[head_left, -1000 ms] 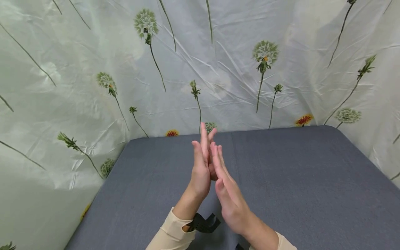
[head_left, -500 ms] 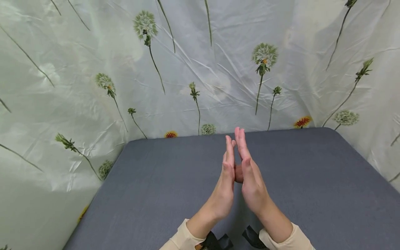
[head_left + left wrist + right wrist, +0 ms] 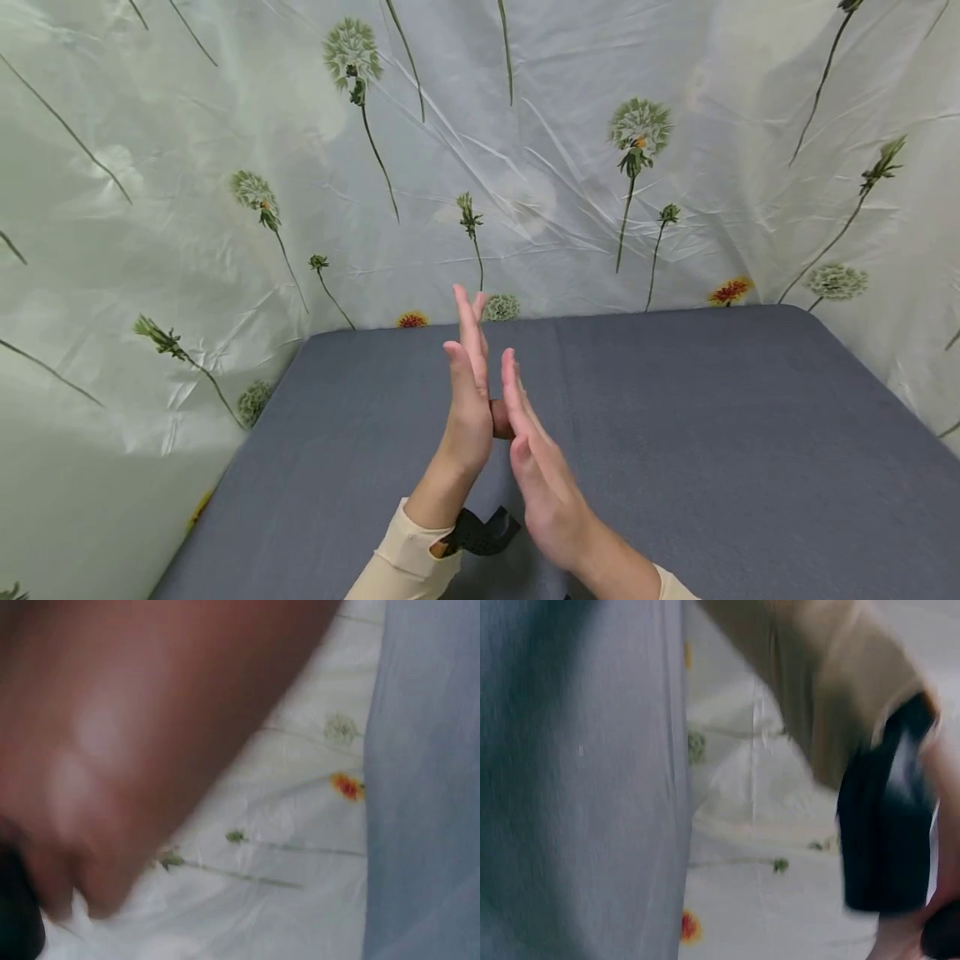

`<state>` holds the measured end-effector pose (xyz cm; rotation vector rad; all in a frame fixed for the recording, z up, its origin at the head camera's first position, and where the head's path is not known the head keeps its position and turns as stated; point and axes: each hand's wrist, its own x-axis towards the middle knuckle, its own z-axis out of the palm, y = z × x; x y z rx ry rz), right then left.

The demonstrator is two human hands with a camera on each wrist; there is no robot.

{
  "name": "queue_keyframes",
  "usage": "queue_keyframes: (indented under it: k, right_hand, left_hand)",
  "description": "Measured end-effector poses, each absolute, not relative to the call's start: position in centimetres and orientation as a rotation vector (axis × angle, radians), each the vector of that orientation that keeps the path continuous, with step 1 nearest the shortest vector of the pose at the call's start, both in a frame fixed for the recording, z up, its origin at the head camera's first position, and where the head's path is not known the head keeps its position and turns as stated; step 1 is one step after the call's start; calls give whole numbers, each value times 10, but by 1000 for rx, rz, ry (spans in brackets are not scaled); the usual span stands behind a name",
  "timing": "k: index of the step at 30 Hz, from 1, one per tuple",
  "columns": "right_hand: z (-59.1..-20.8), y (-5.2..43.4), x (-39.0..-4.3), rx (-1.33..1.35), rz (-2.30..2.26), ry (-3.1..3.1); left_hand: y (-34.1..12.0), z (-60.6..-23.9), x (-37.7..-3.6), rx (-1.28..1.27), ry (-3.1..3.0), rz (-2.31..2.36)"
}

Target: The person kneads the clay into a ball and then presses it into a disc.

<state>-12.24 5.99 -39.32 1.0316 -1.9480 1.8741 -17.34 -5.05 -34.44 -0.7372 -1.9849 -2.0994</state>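
Observation:
In the head view my left hand [image 3: 471, 417] and right hand [image 3: 551, 492] stand palm to palm above the table, their fingers straight and pointing away. Low between the palms shows a small rounded reddish-brown lump [image 3: 502, 419]. Both palms press against it, and most of it is hidden, so its kind is unclear. The left fingertips reach farther forward than the right ones. Blurred skin of a hand [image 3: 112, 750] fills the upper left of the left wrist view. The right wrist view catches a beige sleeve [image 3: 832, 682] and a black wrist mount [image 3: 889, 832].
A dark grey table [image 3: 712, 433] spreads under the hands. Behind it and along its sides hangs a pale, creased curtain [image 3: 540, 167] printed with dandelions and flowers. A black camera mount [image 3: 483, 533] sits on the left wrist.
The hands slide against each other. From a second to half a second ago both shifted right and the right fingertips came ahead; now both are back left, with the left fingertips ahead again.

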Motion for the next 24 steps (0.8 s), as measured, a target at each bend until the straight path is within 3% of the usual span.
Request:
queue_keyframes:
  k: [7,15,24]
  right_hand:
    - [-386,63,-117,997,1709,-1923]
    - [-365,84,-123,961,1612,-1827]
    - [-370,100,-139,909,1737,-1834]
  left_hand:
    - [-41,-358,-179,-783,-2031,-2270]
    - [-19,-364,-156,-1018,-2054,-2217]
    - [-12,-357,-140,-1038,-2103,-2097]
